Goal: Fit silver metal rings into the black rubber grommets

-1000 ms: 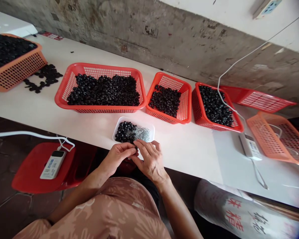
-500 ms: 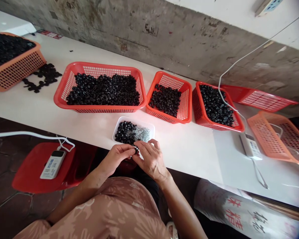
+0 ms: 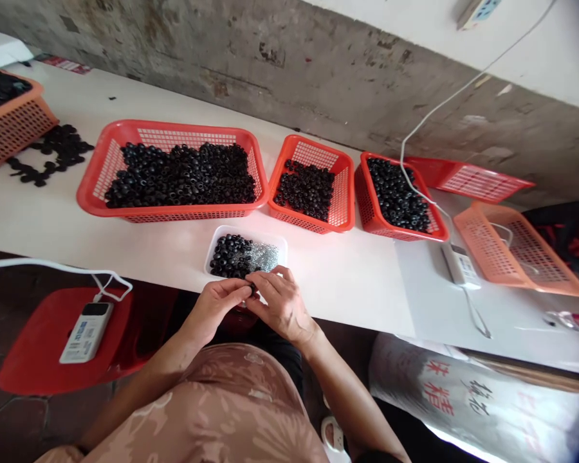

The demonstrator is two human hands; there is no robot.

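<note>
A small black ring-like part (image 3: 253,290) is pinched between the fingertips of my left hand (image 3: 218,303) and my right hand (image 3: 280,305), just over the table's front edge. Fingers cover most of it, so its exact shape is hidden. Both hands are closed, thumbs against forefingers. Right behind them stands a white plastic tub (image 3: 214,236), with rounded black parts (image 3: 231,254) in its left half and small shiny metal pieces (image 3: 264,256) in its right half. My right fingers overlap the tub's front right corner in this view.
Along the wall stand red baskets of black parts: a wide one (image 3: 92,204), a smaller one (image 3: 346,193) and another (image 3: 364,209). An orange basket (image 3: 525,273) sits at right, near a white power strip (image 3: 460,267). A power bank (image 3: 87,331) lies on a red stool (image 3: 24,360).
The whole view has shifted, so the table and baskets appear further left. Both hands stay together on the black part, whose visible portion is now smaller behind my fingers.
</note>
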